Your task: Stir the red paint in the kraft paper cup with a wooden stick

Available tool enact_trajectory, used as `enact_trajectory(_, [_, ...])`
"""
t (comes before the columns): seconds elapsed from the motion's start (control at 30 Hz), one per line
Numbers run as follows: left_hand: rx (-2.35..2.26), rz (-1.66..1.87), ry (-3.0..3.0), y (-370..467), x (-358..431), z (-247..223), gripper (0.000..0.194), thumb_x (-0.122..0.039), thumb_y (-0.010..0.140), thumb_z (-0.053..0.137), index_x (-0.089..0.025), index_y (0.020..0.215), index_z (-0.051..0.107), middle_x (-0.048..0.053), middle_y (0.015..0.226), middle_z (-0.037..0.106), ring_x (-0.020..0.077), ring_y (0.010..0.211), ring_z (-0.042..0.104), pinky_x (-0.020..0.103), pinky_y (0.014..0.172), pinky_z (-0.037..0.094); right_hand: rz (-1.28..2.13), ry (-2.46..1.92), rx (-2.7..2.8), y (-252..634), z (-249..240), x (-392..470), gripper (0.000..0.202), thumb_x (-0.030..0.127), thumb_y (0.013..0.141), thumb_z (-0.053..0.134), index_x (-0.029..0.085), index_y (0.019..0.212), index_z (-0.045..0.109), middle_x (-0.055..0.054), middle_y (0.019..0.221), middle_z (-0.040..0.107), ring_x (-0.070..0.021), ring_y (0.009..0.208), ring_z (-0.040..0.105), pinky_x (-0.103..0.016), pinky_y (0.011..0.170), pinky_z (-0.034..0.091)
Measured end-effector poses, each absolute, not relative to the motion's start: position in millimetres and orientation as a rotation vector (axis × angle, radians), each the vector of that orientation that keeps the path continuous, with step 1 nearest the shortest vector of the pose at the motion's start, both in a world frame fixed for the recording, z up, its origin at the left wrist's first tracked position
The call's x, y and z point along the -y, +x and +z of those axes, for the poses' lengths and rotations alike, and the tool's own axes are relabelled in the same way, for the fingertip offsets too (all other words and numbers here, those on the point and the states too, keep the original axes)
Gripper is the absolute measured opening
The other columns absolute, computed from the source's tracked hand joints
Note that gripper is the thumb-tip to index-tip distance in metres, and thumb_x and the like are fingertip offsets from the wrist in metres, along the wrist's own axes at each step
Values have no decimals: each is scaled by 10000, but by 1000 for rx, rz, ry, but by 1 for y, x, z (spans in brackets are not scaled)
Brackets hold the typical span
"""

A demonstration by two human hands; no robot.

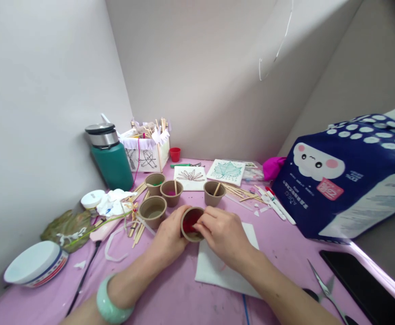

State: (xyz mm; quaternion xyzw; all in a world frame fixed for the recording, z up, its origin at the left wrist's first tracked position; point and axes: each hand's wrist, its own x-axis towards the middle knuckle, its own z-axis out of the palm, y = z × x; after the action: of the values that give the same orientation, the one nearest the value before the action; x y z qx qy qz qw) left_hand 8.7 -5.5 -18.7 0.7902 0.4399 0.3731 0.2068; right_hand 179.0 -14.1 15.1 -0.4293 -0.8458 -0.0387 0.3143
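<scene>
The left hand (174, 232) is curled around the side of a small brown cup (183, 225), which sits at its two o'clock. The right hand (223, 230) has its fingers pinched together in the cup's mouth; I can't tell what they hold.

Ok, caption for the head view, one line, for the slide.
Left hand holds a small brown cup with red inside while the right hand reaches in, above a pink-purple table.

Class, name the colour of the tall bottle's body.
The bottle has a teal-green body, seen best in the head view.
</scene>
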Motion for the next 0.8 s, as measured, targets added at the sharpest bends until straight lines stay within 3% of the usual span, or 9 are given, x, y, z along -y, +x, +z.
enact_trajectory(0.17, [-1209, 1033, 2161, 8, 5, -15, 475, -111, 761, 592, -251, 1197, 465, 33, 1166, 597, 193, 1066, 575, 315, 897, 463, -242, -1215, 2170, 181, 15, 15, 202, 192, 874, 537, 156, 691, 614, -27, 692, 579, -142, 621, 507, -275, 571, 318])
enact_trajectory(0.37, [-1229, 1065, 2109, 8, 4, -16, 439, -147, 766, 606, -243, 1174, 474, 29, 1121, 615, 192, 1012, 598, 308, 861, 474, 3, -1170, 2092, 172, 9, 16, 219, 217, 895, 533, 156, 704, 621, -23, 720, 574, -130, 648, 519, -252, 599, 353])
enact_trajectory(0.8, [-1199, 1071, 2144, 9, 5, -17, 470, -131, 764, 606, -248, 1197, 466, 32, 1152, 598, 190, 1047, 575, 307, 892, 453, -203, -1231, 2176, 178, 12, 15, 189, 202, 866, 547, 163, 690, 605, -19, 699, 572, -139, 621, 498, -276, 573, 313])
